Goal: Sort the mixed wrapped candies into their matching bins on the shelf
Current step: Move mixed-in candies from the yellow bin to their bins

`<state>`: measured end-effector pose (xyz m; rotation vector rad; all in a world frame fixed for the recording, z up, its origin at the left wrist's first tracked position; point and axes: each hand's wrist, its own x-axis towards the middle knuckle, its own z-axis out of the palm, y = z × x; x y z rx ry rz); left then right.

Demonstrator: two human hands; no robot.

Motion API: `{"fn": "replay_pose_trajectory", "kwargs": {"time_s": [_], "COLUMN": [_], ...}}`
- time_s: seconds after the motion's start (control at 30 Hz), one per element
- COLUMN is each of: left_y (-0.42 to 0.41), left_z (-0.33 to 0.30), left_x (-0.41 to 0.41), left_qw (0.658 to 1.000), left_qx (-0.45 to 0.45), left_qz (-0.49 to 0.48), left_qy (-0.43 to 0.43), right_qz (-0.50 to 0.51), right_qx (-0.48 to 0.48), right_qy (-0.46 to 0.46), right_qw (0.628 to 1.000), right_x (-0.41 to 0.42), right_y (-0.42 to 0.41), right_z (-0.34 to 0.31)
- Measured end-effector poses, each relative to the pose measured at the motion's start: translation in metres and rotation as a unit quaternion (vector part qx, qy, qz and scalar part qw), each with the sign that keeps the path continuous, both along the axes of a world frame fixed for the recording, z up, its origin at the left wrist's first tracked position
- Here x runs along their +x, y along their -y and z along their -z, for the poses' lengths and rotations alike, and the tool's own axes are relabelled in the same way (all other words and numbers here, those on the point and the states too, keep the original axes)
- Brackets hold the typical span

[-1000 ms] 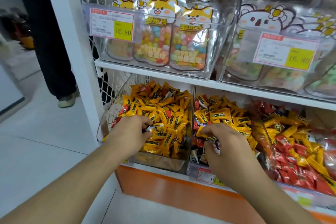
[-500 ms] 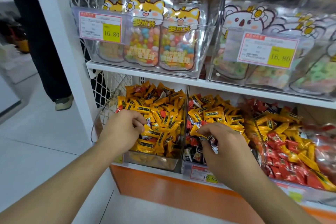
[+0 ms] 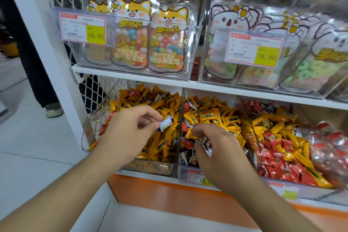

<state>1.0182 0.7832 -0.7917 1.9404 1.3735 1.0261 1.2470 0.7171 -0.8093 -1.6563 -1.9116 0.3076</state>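
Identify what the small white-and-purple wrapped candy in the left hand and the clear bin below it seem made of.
Small white-and-purple wrapped candy: likely glossy plastic film, given its sheen and crimped end. Clear bin: probably rigid transparent plastic such as acrylic; the yellow candies show through its wall.

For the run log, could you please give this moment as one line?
left hand: pinches white candy | right hand: holds dark-wrapped candies | over middle bin
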Motion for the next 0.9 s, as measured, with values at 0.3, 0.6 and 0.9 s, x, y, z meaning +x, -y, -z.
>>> {"fn": "replay_pose_trajectory", "kwargs": {"time_s": [0.3,0.6,0.9], "left_y": [0.028,0.027,0.029], "left_z": [-0.006,0.006,0.008], "left_x": [0.028,-0.001,-0.082], "left_qw": [0.992,0.996,0.987], "left_qx": [-0.031,-0.027,-0.061], "left_qz": [0.122,0.034,-0.101], "left_qy": [0.022,-0.081,-0.113], "right_qz": [0.003,0.072,-0.075], "right_qx": [0.007,-0.026,0.016], "right_qy": [-0.038,0.065,0.047], "right_qw": [0.999,0.995,0.996], "right_x": [0.006,0.019,-0.063], "right_y": [0.004,-0.001,-0.01], "right_z": [-0.015,-0.009,-0.015]}}
